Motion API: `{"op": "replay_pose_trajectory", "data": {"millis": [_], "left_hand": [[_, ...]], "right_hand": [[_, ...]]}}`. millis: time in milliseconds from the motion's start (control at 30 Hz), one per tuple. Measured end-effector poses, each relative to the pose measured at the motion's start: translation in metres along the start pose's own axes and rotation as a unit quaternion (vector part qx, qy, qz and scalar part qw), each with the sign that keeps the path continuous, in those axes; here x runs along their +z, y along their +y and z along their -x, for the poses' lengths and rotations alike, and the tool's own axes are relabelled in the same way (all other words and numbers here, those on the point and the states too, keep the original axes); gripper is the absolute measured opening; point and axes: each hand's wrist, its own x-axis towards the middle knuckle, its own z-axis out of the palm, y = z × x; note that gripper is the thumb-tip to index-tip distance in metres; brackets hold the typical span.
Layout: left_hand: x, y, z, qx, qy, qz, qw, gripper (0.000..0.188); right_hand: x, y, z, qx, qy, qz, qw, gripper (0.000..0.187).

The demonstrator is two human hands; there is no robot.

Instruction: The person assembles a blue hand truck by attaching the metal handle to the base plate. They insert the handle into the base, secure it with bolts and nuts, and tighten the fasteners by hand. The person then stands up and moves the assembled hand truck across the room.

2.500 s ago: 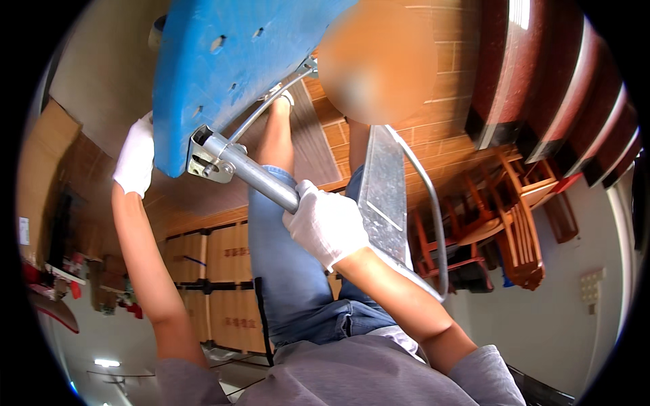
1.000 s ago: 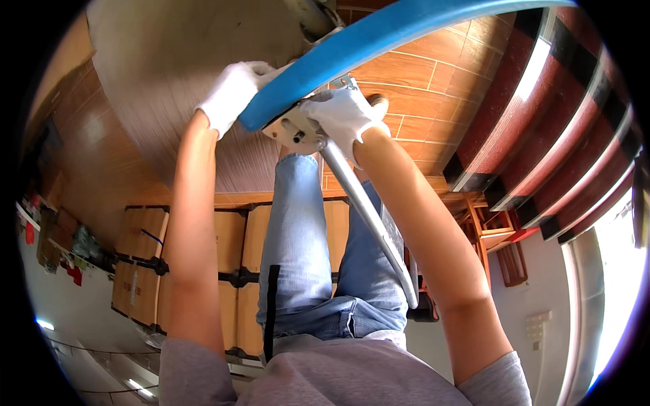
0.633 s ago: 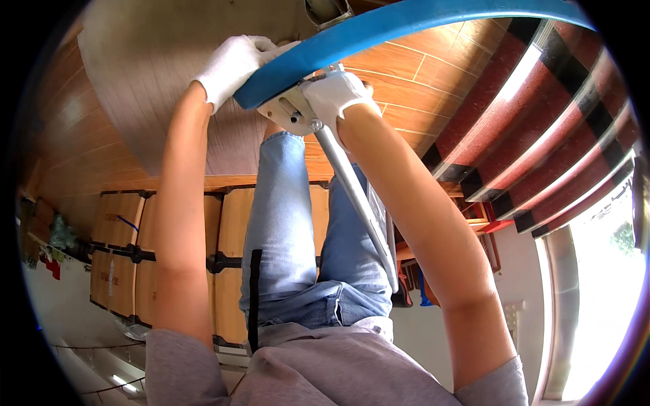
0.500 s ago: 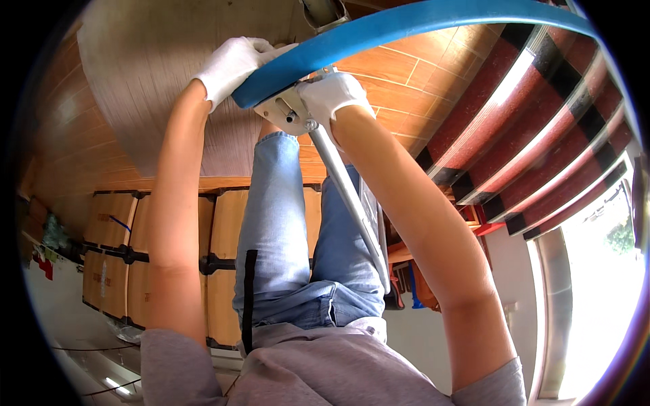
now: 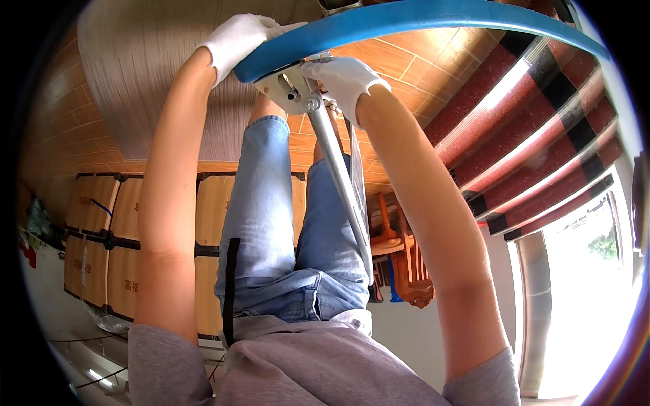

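Note:
A blue curved rim [image 5: 406,19], seen nearly edge-on, arches across the top of the head view. At its left end my left hand [image 5: 240,39], in a white glove, grips the edge; its fingertips are partly hidden behind the rim. Below that end a silver metal bracket [image 5: 274,88] with a slot and bolt is fixed to the underside. My right hand [image 5: 349,80], also white-gloved, has its fingers curled at the bracket's right side, partly hidden. From the bracket a silver tubular leg [image 5: 338,172] slants down past my knees, beside a second bar.
Wood-look tiles [image 5: 433,68] and a grey wood-grain surface [image 5: 149,81] lie beyond my hands. Stacked cartons [image 5: 125,210] stand on the left. Dark red and black steps [image 5: 514,128] rise on the right, near a wooden chair [image 5: 409,271] and a bright doorway [image 5: 575,298].
Both hands and the blue rim sit slightly higher in the picture. My right hand has tilted a little at the bracket. The surroundings have shifted slightly left as the view moved.

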Motion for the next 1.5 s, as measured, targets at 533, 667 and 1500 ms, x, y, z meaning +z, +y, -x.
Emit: {"op": "replay_pose_trajectory", "data": {"millis": [533, 667, 1500], "left_hand": [[-0.003, 0.009, -0.002, -0.038, -0.044, -0.029, 0.998, 0.030], [-0.001, 0.018, 0.002, -0.060, -0.048, 0.008, 0.997, 0.032], [0.007, 0.008, -0.008, -0.104, -0.030, 0.080, 0.991, 0.024]], "right_hand": [[-0.009, -0.019, -0.031, 0.111, -0.072, 0.136, 0.982, 0.036], [-0.017, -0.020, -0.019, 0.065, -0.044, 0.187, 0.979, 0.040], [0.024, 0.008, -0.086, 0.088, -0.098, 0.135, 0.982, 0.041]]}}
